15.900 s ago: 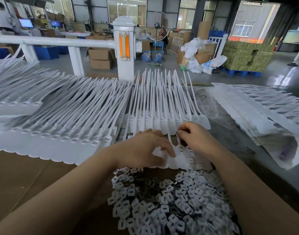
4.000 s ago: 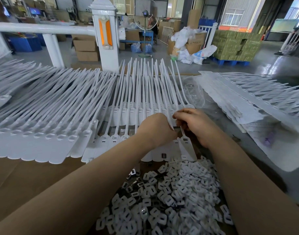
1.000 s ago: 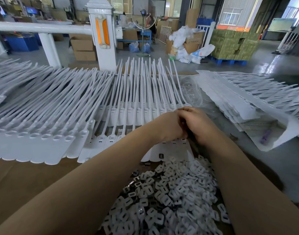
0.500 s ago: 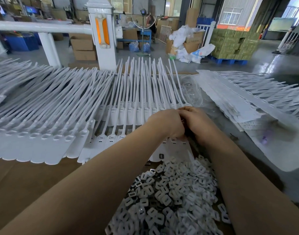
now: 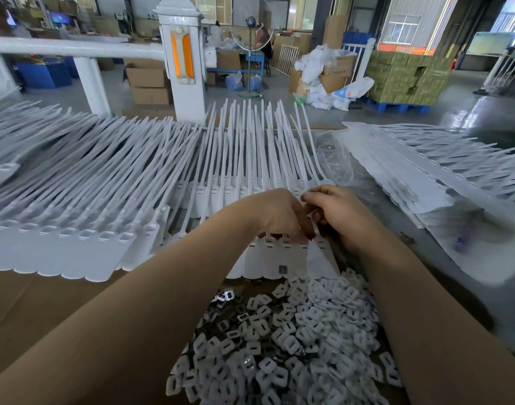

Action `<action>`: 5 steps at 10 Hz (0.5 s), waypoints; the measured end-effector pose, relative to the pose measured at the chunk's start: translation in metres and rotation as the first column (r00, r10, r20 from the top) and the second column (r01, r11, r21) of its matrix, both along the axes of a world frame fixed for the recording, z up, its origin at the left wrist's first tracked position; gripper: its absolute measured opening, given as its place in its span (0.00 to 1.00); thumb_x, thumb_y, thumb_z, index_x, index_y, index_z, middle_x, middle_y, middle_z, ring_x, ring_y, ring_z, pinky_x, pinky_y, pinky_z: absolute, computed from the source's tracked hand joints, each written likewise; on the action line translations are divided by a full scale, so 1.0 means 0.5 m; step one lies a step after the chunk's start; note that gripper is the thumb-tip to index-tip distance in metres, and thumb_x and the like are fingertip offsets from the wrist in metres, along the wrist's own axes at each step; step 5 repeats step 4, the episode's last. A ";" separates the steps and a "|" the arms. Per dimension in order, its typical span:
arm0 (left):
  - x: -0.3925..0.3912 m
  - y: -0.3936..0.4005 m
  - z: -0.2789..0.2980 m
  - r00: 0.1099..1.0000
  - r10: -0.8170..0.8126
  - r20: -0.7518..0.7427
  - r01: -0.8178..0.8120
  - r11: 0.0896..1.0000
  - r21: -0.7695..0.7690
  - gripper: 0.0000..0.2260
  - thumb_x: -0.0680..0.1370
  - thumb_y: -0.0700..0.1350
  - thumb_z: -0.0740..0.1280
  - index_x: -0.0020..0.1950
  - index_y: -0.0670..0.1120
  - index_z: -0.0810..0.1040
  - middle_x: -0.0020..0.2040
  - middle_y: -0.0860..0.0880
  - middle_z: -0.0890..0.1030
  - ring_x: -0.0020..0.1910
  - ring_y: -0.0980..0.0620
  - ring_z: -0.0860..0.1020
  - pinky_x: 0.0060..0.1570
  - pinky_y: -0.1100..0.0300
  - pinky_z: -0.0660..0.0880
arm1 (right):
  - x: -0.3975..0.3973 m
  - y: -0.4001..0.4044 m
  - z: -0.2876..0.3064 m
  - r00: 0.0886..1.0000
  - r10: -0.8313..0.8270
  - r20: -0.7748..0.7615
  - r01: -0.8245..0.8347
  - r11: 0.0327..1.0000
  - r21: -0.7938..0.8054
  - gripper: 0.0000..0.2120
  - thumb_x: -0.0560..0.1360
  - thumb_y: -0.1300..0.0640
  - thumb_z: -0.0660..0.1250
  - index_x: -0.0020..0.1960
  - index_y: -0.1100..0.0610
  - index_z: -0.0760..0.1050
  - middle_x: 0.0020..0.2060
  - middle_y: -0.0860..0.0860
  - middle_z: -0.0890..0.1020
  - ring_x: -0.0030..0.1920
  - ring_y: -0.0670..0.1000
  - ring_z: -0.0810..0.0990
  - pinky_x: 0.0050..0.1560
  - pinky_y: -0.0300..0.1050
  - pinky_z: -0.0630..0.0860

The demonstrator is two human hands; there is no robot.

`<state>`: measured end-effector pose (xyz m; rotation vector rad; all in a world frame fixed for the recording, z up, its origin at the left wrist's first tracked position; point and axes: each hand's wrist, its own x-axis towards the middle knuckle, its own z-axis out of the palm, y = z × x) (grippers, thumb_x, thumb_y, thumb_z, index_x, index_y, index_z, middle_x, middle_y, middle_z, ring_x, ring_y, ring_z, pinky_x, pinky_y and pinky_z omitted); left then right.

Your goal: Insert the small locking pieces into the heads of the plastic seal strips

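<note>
White plastic seal strips [image 5: 244,159] lie in rows on the table, heads toward me. A short joined row of strip heads [image 5: 282,258] lies just under my hands. My left hand [image 5: 279,214] has its fingers curled down onto the tops of these heads. My right hand [image 5: 335,211] pinches one strip [image 5: 316,226] at the right end of the row, lifted slightly. A heap of small white locking pieces [image 5: 291,340] fills the near middle. Whether a locking piece is between my fingers is hidden.
A large batch of joined strips [image 5: 75,217] covers the left of the brown cardboard [image 5: 31,311]. Another stack of strips on a clear bag [image 5: 425,182] lies at the right. A white fence post [image 5: 181,59] stands behind the table.
My hands have stayed together over the same row of heads. The right hand now holds the end strip a little higher, and its flat tag shows below my fingers.
</note>
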<state>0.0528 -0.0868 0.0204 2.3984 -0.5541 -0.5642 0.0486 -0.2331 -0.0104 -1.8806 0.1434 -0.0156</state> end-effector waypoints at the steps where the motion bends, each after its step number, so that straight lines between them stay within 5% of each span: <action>1: -0.009 -0.021 0.006 0.997 -0.039 0.069 0.030 0.991 0.129 0.10 0.76 0.43 0.71 0.56 0.45 0.84 0.52 0.45 0.84 0.41 0.51 0.78 0.40 0.62 0.76 | -0.005 0.003 0.002 1.000 0.007 0.003 -0.007 0.999 -0.043 0.06 0.79 0.55 0.66 0.46 0.55 0.80 0.35 0.51 0.83 0.23 0.44 0.75 0.28 0.42 0.69; 2: -0.007 -0.029 0.005 0.996 -0.021 0.090 0.009 0.990 0.142 0.12 0.77 0.45 0.69 0.60 0.45 0.82 0.56 0.43 0.82 0.50 0.47 0.80 0.53 0.57 0.76 | -0.007 -0.001 0.008 0.998 0.056 0.003 -0.055 0.996 -0.076 0.06 0.80 0.56 0.65 0.46 0.55 0.79 0.34 0.50 0.82 0.23 0.42 0.76 0.28 0.41 0.70; 5: -0.047 -0.004 0.010 0.978 -0.018 0.206 -0.009 0.992 0.126 0.12 0.80 0.47 0.66 0.56 0.42 0.83 0.51 0.45 0.84 0.47 0.47 0.81 0.49 0.56 0.77 | -0.034 -0.011 0.041 0.988 0.152 0.012 -0.144 0.953 -0.267 0.07 0.81 0.54 0.64 0.46 0.50 0.79 0.33 0.47 0.85 0.35 0.47 0.79 0.39 0.42 0.74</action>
